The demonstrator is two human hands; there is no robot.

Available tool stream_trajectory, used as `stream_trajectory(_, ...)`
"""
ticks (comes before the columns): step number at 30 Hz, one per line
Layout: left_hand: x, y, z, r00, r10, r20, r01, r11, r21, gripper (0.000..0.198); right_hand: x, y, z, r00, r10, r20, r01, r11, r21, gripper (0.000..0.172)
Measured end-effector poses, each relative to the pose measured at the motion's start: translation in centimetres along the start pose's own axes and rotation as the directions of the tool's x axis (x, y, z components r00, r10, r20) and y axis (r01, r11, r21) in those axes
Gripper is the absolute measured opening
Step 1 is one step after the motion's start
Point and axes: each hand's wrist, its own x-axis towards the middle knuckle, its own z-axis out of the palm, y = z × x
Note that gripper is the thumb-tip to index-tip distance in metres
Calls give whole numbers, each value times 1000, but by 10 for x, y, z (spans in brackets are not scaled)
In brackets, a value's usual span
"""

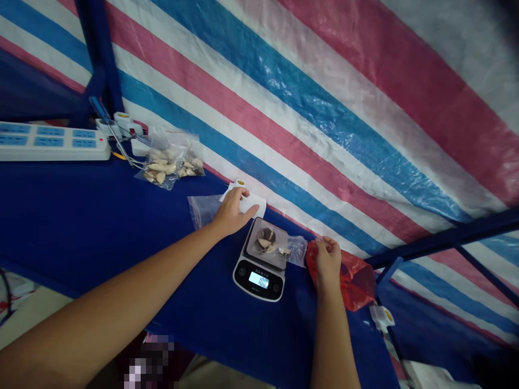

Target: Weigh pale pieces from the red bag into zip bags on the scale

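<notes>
The clear plastic bag of pale slices [279, 248] lay on the black-and-grey digital scale [258, 280], long axis pointing right towards the nearer right hand [329, 260], whose grip on the red plastic bag [357, 281] was unclear; the left hand [231, 216] had fingers apart

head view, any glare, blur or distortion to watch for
In the head view, the striped sheet has a pale sheen and goes soft toward the dim top right corner; in the head view, the lit scale display stands out brightly; also in the head view, a pixelated patch masks part of the bottom edge.
</notes>
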Motion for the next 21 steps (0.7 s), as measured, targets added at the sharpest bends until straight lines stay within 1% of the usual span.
stream_trajectory(2, 2, -4, 1, 997, 50, -58, -51, 998, -26, 32, -3, -3, 2, 998, 52, -37, -48, 994, 99, 31)
stream_trajectory(5, 5, -7, -2, 987, 120, -104, -129, 988, -81, 26, -5, -8, 1, 984, 164, -73, -140, 955, 260, 16)
stream_trajectory(8, 7, -6, -7, 980, 172, -99, -185, 971, -151, 26, -4, -11, -4, 969, 244, -47, -218, 927, 304, 15)
stream_trajectory(10, 7, -5, -9, 987, 149, -51, -156, 969, -192, 26, -2, -12, -7, 962, 273, -6, -260, 921, 292, 18)
stream_trajectory(13, 6, -5, -10, 998, 57, 41, -47, 976, -214, 19, -1, -15, -9, 953, 292, 82, -303, 918, 255, 24)
stream_trajectory(15, 6, -6, -10, 996, 14, 88, 6, 975, -221, 16, -3, -17, -7, 951, 285, 124, -306, 928, 212, 23)
stream_trajectory(17, 7, -8, -9, 990, 2, 139, 30, 973, -227, 16, -6, -19, -4, 961, 249, 119, -266, 950, 161, 17)
stream_trajectory(19, 7, -10, -7, 980, -7, 197, 54, 971, -233, 16, -8, -18, 0, 979, 191, 76, -198, 975, 101, 10)
stream_trajectory(21, 5, -10, -5, 974, -21, 227, 76, 969, -235, 16, -10, -16, 3, 990, 142, 27, -143, 989, 27, 8)
